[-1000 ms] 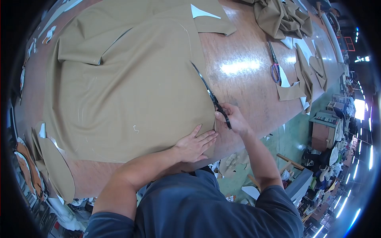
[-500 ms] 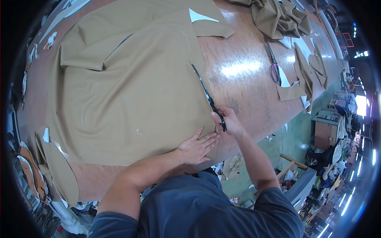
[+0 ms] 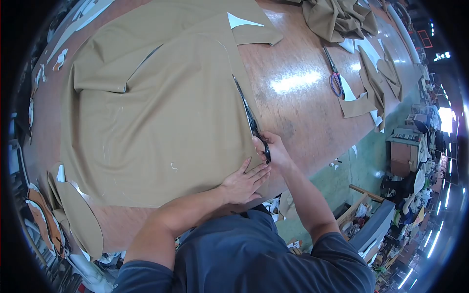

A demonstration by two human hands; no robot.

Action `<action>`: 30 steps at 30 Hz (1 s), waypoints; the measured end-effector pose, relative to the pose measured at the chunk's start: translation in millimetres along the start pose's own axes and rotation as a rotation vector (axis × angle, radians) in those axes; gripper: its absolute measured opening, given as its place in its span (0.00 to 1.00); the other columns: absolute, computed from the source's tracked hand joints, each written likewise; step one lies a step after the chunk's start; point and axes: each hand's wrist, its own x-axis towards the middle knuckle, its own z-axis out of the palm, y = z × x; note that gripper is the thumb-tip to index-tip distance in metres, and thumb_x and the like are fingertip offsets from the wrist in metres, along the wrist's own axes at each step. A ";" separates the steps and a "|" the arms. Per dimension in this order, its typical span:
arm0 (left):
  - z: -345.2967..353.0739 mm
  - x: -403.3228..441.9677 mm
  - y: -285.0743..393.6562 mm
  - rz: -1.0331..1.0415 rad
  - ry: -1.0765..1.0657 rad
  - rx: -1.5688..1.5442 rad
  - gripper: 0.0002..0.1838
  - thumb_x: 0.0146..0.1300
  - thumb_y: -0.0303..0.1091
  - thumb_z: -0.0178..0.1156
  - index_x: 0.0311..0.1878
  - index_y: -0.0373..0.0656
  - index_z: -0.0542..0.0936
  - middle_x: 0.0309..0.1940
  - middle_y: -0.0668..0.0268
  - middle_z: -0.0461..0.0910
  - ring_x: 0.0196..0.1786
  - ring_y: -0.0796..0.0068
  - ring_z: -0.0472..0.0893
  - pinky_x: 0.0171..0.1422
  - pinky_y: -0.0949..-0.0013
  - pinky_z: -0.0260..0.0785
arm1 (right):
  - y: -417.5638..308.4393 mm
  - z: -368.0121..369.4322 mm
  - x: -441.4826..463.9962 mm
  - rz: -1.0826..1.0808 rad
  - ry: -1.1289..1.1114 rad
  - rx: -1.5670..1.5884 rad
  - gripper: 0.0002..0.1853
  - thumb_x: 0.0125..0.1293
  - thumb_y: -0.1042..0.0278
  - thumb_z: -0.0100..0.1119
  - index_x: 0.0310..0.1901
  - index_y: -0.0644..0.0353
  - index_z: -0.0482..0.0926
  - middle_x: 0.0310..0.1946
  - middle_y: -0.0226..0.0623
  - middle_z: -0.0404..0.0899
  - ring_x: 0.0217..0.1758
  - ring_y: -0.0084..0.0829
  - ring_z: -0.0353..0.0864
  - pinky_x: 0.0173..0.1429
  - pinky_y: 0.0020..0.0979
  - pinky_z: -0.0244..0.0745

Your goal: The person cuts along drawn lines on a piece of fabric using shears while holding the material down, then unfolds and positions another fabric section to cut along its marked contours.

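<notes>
A large sheet of tan leather-like material (image 3: 161, 132) with chalk lines and a small chalk mark covers much of the table. My right hand (image 3: 274, 150) grips black-handled scissors (image 3: 250, 117) at the sheet's right edge. Their long blades point away from me and lie along the material near a chalk line; whether the tips are above or under it is hard to tell. My left hand (image 3: 245, 184) lies flat on the near right corner of the sheet, fingers spread, just below the scissor handles.
A second pair of scissors (image 3: 335, 80) lies on the wooden table (image 3: 288, 112) to the right. Tan offcuts (image 3: 359, 105) and a crumpled tan heap (image 3: 339, 19) are near the far right edge. A cut tan piece (image 3: 80, 215) hangs at the near left. A crate (image 3: 364, 219) stands on the floor.
My right hand and the scissors have shifted slightly left, and the blades appear more closed. My left hand stays flat on the material. The whole view has moved a little.
</notes>
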 end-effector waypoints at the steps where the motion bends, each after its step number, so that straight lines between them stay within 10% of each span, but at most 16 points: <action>1: 1.1 -1.1 1.4 0.001 -0.021 -0.011 0.46 0.79 0.65 0.49 0.86 0.40 0.61 0.89 0.58 0.56 0.92 0.63 0.50 0.90 0.28 0.37 | 1.1 2.2 -3.0 0.002 0.010 0.004 0.23 0.75 0.52 0.74 0.53 0.66 0.81 0.23 0.23 0.73 0.20 0.15 0.69 0.24 0.23 0.63; 30: -1.9 -15.8 18.1 0.066 -0.039 -0.143 0.42 0.77 0.60 0.56 0.83 0.40 0.66 0.88 0.58 0.59 0.91 0.63 0.53 0.89 0.28 0.39 | 16.2 21.7 -19.1 -0.048 0.063 0.033 0.26 0.75 0.51 0.74 0.55 0.70 0.80 0.22 0.24 0.73 0.19 0.15 0.69 0.23 0.24 0.63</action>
